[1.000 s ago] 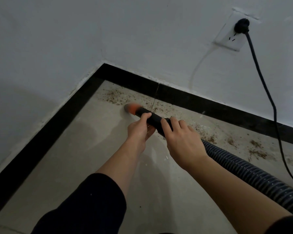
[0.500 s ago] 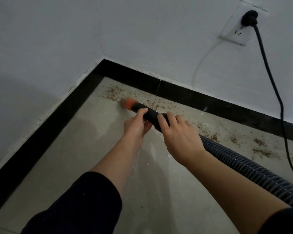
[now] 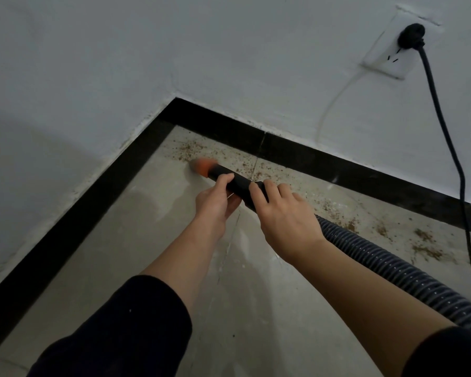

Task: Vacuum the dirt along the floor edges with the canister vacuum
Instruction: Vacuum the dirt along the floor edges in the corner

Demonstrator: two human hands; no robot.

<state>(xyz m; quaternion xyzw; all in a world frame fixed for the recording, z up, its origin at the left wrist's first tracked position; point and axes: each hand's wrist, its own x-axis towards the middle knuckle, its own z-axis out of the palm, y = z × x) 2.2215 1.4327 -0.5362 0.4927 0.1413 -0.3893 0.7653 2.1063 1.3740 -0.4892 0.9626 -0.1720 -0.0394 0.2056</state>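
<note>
Vacuum hose (image 3: 392, 270): grey and bumpy, it ran from the bottom right of the view up to the right hand (image 3: 286, 216).
Wall (image 3: 120, 63): white, it filled the top and the left side, and its two parts met in a corner.
Floor (image 3: 136, 254): pale grey tiles, with a thin line between tiles running under the hands.
Black strip (image 3: 337, 169): it ran along the foot of both walls and bent at the corner.
Sleeves (image 3: 120, 336): dark, one on each arm, with the forearms bare.
Cord (image 3: 448, 137): black, it hung from the plug (image 3: 411, 36) down the wall to the floor at the right edge.
Black tube (image 3: 239, 183): the hard end of the hose, it lay slanted in both hands and pointed up and left at the corner.
Right hand: its fingers curled over the top of the black tube, right where the tube joined the hose.
Left hand (image 3: 214, 202): it sat just ahead of the right hand, nearer the tip, with its thumb over the tube and its fingers wrapped under.
Socket (image 3: 384, 59): white, high on the wall at the right, with the plug in it.
Orange tip (image 3: 201, 165): blurry, it stuck out past the left hand, low and close to the corner. I could not tell if it touched the floor.
Dirt (image 3: 191, 151): brown crumbs lay along the black strip, some just past the orange tip and more to the right of the hose.
</note>
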